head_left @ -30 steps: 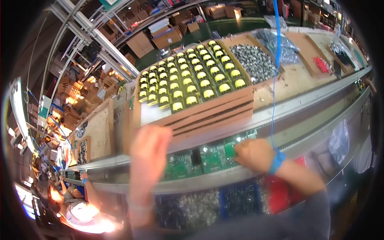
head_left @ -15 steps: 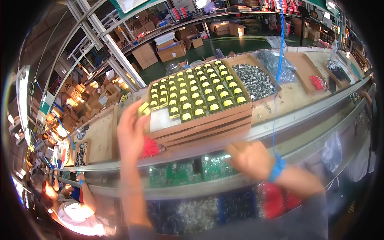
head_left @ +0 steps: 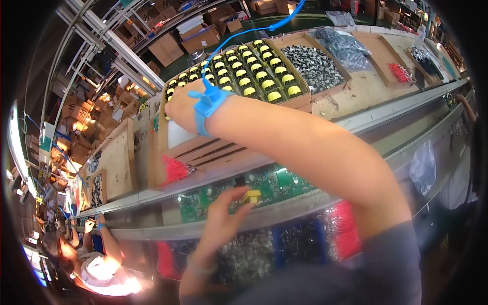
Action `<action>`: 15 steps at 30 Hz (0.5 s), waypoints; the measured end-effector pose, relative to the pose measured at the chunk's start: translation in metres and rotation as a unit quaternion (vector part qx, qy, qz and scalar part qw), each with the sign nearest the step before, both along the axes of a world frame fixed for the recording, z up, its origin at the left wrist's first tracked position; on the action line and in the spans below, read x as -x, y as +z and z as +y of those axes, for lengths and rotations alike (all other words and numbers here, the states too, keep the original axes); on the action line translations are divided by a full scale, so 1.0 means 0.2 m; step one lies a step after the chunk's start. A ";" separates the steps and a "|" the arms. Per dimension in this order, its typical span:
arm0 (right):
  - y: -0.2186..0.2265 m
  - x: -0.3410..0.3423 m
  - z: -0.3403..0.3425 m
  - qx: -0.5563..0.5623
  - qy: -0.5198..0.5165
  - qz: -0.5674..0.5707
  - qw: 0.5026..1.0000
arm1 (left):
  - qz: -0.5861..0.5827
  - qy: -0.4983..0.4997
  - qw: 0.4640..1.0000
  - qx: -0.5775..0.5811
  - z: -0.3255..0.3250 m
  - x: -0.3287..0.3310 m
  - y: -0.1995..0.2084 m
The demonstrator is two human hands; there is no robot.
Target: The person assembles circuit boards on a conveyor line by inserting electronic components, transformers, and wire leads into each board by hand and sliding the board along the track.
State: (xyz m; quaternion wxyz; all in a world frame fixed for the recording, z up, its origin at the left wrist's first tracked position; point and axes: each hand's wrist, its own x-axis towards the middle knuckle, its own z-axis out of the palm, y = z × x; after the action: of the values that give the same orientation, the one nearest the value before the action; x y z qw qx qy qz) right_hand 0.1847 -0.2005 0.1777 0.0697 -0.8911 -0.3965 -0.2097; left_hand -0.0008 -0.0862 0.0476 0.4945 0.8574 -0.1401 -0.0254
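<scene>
Between the thumb and forefinger of my left hand point(head_left: 226, 216) is a small yellow transformer point(head_left: 251, 196), held just above a row of green circuit boards point(head_left: 203, 195). My right hand point(head_left: 184, 107), with a blue corded wrist strap point(head_left: 209, 107), reaches across to the left side of a cardboard tray point(head_left: 239, 140). Rows of black transformers with yellow tops point(head_left: 249, 91) fill much of that tray. The fingers of my right hand are mostly hidden behind the hand, so what they grip does not show. My right forearm crosses over the boards and the tray's front.
Red-sleeved leads point(head_left: 175, 169) lie beside the tray stack. A box of small metal parts point(head_left: 312, 66) and bagged parts point(head_left: 343, 48) stand to the right. Bins of clear and dark components point(head_left: 300, 249) line the near side. A co-worker point(head_left: 101, 259) sits at lower left.
My left hand has come down from the tray's left side to the boards with the yellow transformer. My right hand has swung from above the boards up and left to the tray.
</scene>
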 end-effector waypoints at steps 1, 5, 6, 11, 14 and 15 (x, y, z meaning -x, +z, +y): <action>0.00 -0.01 0.02 0.023 0.015 0.033 0.999 | -0.041 -0.016 0.998 -0.044 -0.02 -0.03 0.00; -0.02 0.09 0.02 0.079 0.012 -0.020 0.997 | -0.123 -0.072 0.986 -0.084 -0.06 -0.12 -0.08; -0.02 0.09 0.00 0.080 0.013 -0.019 0.997 | -0.122 -0.072 0.986 -0.083 -0.06 -0.13 -0.11; 0.02 0.09 -0.22 -0.334 0.153 0.042 0.929 | -0.190 -0.098 0.970 -0.119 -0.10 -0.15 -0.18; 0.06 0.26 -0.39 -0.494 0.215 0.305 0.785 | -0.186 -0.096 0.968 -0.138 -0.08 -0.14 -0.18; 0.03 0.33 -0.46 -0.556 0.230 0.368 0.709 | -0.183 -0.095 0.969 -0.137 -0.08 -0.13 -0.17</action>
State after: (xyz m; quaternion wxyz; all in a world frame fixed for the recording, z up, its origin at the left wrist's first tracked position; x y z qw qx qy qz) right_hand 0.1194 -0.2922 0.1843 0.7388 -0.5791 -0.3439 -0.0245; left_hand 0.0260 -0.1023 0.0142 0.3339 0.8895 -0.3049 0.0664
